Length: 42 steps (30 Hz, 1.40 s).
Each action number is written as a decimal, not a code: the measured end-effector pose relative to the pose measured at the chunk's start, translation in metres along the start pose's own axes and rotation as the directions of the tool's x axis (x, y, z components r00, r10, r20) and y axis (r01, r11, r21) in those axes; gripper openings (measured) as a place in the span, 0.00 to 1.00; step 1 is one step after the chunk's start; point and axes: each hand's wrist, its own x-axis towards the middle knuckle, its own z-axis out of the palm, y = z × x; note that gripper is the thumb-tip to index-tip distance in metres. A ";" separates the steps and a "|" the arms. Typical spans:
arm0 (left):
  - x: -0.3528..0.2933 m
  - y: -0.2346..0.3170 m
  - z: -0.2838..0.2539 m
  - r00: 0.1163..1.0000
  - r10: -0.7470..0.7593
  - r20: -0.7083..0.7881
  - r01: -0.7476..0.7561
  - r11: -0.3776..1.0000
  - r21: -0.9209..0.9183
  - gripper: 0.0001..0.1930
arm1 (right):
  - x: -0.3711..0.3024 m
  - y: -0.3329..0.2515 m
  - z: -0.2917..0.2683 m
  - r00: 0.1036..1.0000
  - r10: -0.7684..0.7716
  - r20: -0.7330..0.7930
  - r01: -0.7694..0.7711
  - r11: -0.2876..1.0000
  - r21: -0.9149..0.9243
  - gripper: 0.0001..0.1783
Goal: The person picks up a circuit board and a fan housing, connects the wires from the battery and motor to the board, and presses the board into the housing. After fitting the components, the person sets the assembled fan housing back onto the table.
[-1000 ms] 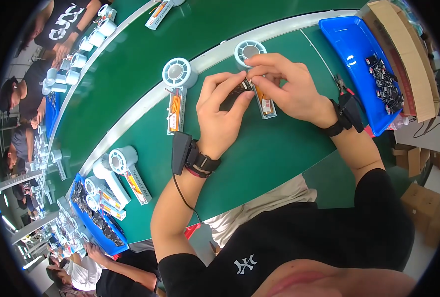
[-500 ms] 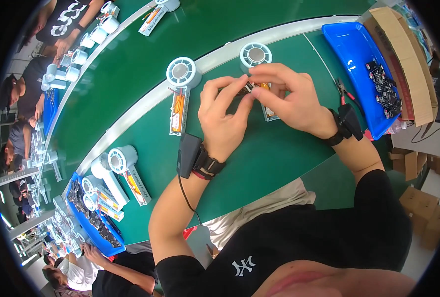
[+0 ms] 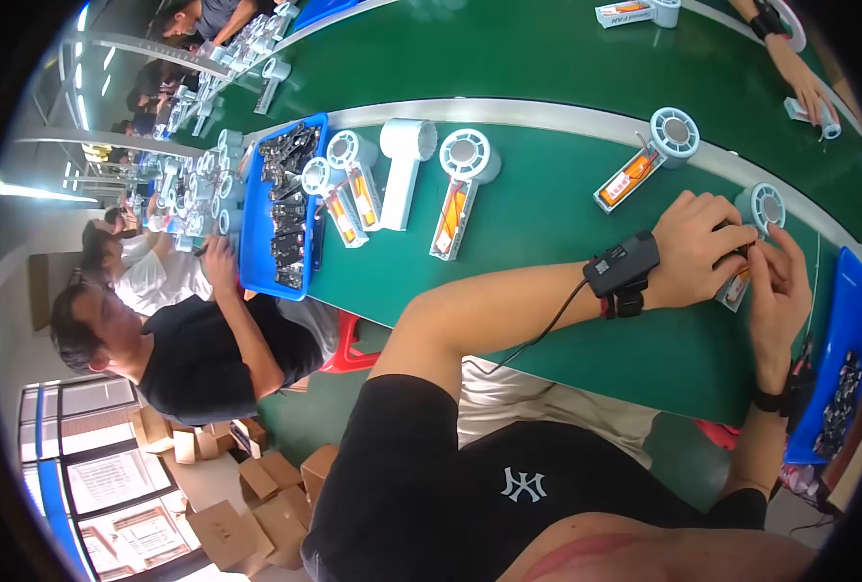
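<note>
So both bare hands, left [image 3: 699,250] and right [image 3: 780,306], are pinched in, fingertips on what looks like a small dark part [image 3: 745,249]. It's right over a pale blue round-headed handheld fan [image 3: 766,207] on the green bench [image 3: 547,335]. Fingers hide most of it, so I can't tell which hand has the firmer grip. My guess is it's too small for anything but fingertips, and the fan lies open-side up so its insides are reachable.

Those fingers also block most of the fan's handle. Another open pale blue fan [image 3: 675,136] sits left of it, four more [image 3: 408,175] further left by a blue plastic tray of black parts [image 3: 276,289]. The right forearm partly covers a second blue tray [image 3: 843,310].
</note>
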 end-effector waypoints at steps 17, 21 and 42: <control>-0.008 -0.002 0.013 0.991 0.007 0.136 0.006 0.995 -0.096 0.13 | 0.024 -0.004 -0.034 0.935 -0.102 0.339 0.232 0.899 -0.371 0.15; -0.007 -0.004 0.013 0.989 0.026 0.149 -0.010 0.994 -0.111 0.13 | 0.023 -0.014 -0.021 0.945 -0.165 0.283 0.253 0.916 -0.312 0.14; 0.007 -0.005 -0.004 0.933 -0.228 0.277 0.270 0.955 -0.121 0.15 | 0.031 -0.001 -0.014 0.917 -0.372 0.146 0.400 0.857 -0.326 0.08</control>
